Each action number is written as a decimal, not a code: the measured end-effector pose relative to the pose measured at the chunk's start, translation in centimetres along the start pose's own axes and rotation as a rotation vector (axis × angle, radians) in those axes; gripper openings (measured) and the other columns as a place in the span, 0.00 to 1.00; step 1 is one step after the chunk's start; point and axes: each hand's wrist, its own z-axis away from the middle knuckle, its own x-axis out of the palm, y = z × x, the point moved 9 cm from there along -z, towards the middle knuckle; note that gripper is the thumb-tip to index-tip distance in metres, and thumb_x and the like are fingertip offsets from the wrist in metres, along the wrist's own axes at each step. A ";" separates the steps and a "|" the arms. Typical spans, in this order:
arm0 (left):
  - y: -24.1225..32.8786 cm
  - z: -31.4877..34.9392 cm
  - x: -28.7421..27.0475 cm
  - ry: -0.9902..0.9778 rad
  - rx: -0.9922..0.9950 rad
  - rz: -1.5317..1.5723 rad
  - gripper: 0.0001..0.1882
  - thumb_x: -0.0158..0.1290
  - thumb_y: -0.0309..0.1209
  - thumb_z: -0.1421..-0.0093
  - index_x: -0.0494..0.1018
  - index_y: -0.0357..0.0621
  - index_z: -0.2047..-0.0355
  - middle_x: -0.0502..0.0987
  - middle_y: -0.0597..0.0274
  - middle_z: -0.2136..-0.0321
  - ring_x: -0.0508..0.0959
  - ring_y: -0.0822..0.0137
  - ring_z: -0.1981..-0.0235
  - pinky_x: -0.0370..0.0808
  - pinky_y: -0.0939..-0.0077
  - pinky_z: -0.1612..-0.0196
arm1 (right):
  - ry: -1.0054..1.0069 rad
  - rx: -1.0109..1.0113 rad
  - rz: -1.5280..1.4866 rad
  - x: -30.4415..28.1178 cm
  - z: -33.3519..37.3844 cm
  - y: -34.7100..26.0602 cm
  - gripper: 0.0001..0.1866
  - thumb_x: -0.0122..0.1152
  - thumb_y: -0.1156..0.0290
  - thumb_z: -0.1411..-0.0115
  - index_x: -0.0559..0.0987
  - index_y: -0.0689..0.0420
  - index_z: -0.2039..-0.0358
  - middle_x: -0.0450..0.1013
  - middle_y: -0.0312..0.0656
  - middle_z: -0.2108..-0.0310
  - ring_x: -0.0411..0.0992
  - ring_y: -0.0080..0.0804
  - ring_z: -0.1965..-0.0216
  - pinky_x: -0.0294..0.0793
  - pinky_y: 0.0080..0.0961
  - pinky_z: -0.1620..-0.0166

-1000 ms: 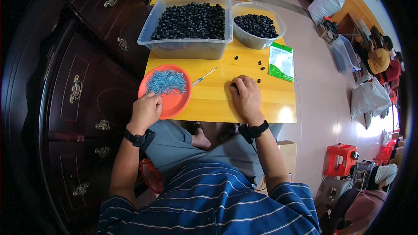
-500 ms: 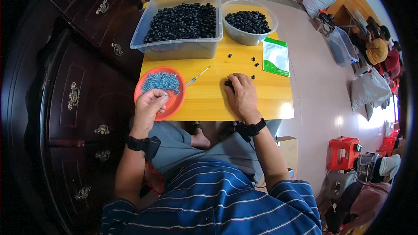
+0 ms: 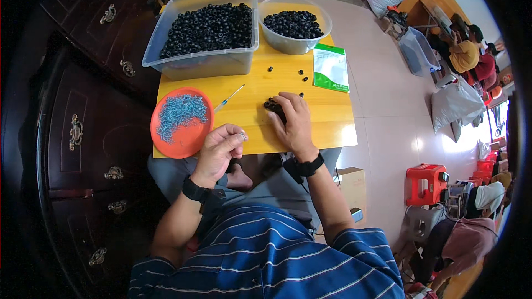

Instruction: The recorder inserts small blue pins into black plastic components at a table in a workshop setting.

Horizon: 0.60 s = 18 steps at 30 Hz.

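My left hand [image 3: 221, 148] is closed in a pinch on small silvery metal pieces [image 3: 244, 136], too small to make out fully, over the table's front edge. Beside it stands a round orange-red plate [image 3: 188, 143] with a heap of thin bluish-silver metal pieces [image 3: 180, 112]. My right hand [image 3: 296, 124] rests on the yellow table [image 3: 244, 113], its fingers and thumb curled round a cluster of small black ring-shaped pieces [image 3: 270, 104], partly hidden by the hand. Several loose black pieces [image 3: 305, 78] lie beyond it.
A large clear bin [image 3: 208, 66] and a round clear tub [image 3: 296, 46], both full of black pieces, stand at the back. A thin pointed tool [image 3: 230, 98] lies by the plate. A green-and-white packet [image 3: 331, 69] is at right. Dark drawers [image 3: 83, 133] flank the left.
My left hand has moved from over the plate rightward to the table's front edge, with small pieces in its fingertips. More of the black cluster shows under my right hand. The view has shifted.
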 end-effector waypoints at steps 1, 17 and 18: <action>-0.2 -0.1 0.0 0.021 -0.001 -0.024 0.06 0.56 0.27 0.34 0.75 0.40 0.58 0.79 0.65 0.65 0.75 0.79 0.72 0.74 0.83 0.68 | 0.000 -0.001 0.001 -0.4 0.3 -0.4 0.19 0.67 0.69 0.44 0.77 0.58 0.53 0.74 0.48 0.54 0.70 0.50 0.51 0.68 0.42 0.46; -1.1 0.3 1.8 0.032 0.208 -0.349 0.04 0.57 0.21 0.35 0.77 0.37 0.60 0.79 0.66 0.66 0.79 0.78 0.67 0.76 0.83 0.62 | -0.500 0.928 -1.396 5.7 9.0 -2.6 0.11 0.57 0.61 0.29 0.79 0.54 0.62 0.75 0.28 0.69 0.68 0.12 0.72 0.68 0.10 0.68; -0.9 0.3 1.7 0.044 0.230 -0.397 0.04 0.57 0.21 0.36 0.77 0.36 0.61 0.79 0.66 0.66 0.79 0.78 0.68 0.76 0.83 0.62 | -0.500 0.934 -1.382 5.7 9.0 -2.4 0.10 0.58 0.61 0.29 0.79 0.54 0.62 0.75 0.28 0.69 0.68 0.12 0.72 0.68 0.10 0.68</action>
